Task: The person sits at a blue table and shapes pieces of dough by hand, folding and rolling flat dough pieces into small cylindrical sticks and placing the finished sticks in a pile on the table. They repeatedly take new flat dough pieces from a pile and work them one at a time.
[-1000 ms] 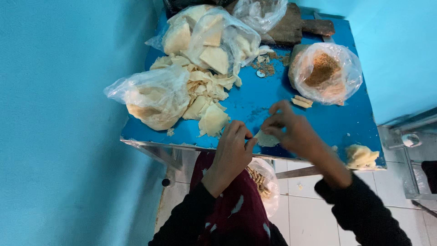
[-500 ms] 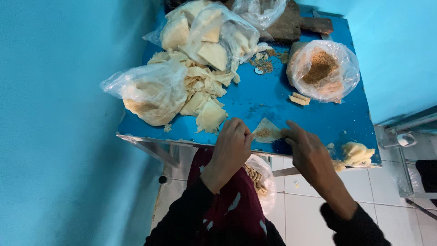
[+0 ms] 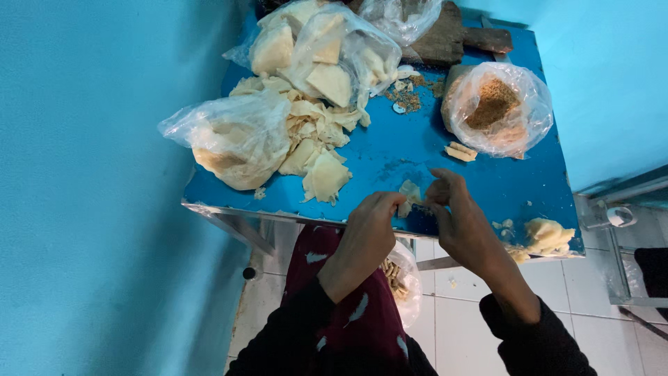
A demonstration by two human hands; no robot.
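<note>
Hands meet at the near edge of the blue table (image 3: 390, 157): left hand (image 3: 365, 233) and right hand (image 3: 459, 216) pinch one dough piece (image 3: 409, 191). Big dough pile (image 3: 313, 136) waits; few rolls (image 3: 460, 151) done.

A blue tabletop (image 3: 390, 157) fills the upper middle of the frame. On it lie a clear bag of pale wrappers (image 3: 233, 143) at left, a loose wrapper pile (image 3: 316, 136) beside it, a bag of brown crumbs (image 3: 497, 108) at upper right, and a dark wooden board (image 3: 452, 38) at the top edge
</note>
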